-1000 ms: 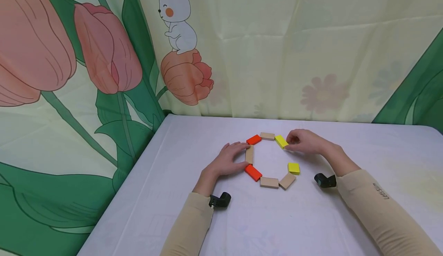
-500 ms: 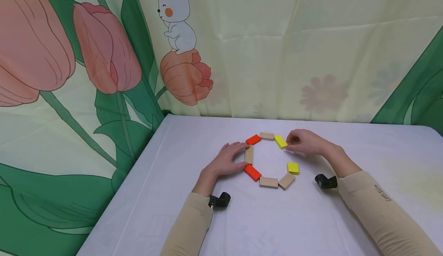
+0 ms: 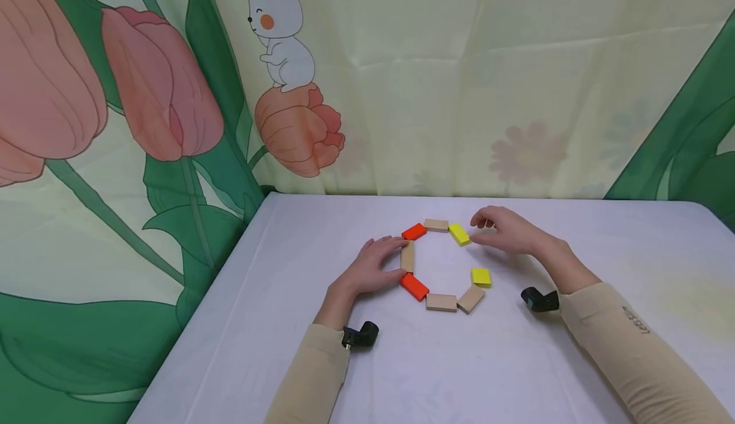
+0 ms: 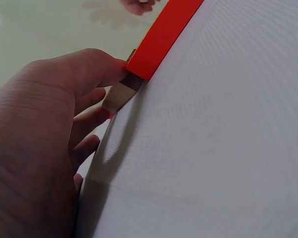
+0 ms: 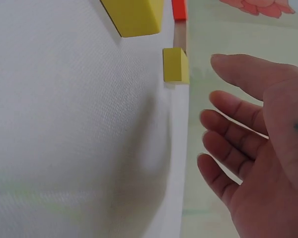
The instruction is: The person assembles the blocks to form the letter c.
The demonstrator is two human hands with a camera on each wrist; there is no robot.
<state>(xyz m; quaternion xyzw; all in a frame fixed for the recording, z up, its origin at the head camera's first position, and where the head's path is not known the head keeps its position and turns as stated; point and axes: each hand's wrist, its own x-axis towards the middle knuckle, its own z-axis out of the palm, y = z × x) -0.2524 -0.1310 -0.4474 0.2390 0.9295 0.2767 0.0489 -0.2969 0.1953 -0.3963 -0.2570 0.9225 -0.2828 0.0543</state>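
Observation:
Flat yellow, red and plain wooden blocks lie in a ring that has a gap at its right side. My left hand (image 3: 373, 264) rests at the ring's left, its thumb and index fingertip at the two ends of a wooden block (image 3: 408, 257). In the left wrist view the thumb tip lies at the corner where a red block (image 4: 166, 37) meets that wooden one. My right hand (image 3: 505, 231) holds nothing. Its fingers are parted just right of the far yellow block (image 3: 459, 234), also seen as a small yellow block (image 5: 175, 65) in the right wrist view.
A second yellow block (image 3: 481, 277) stands at the near side of the gap, next to a tilted wooden block (image 3: 471, 299). Another red block (image 3: 414, 231) and a wooden block (image 3: 436, 226) form the far side. A printed curtain (image 3: 425, 92) hangs behind the white-covered table (image 3: 448, 373).
My right fingers have let go of the far yellow block and spread apart, lifting slightly off it. The left hand keeps its place at the ring. The head view has shifted a little.

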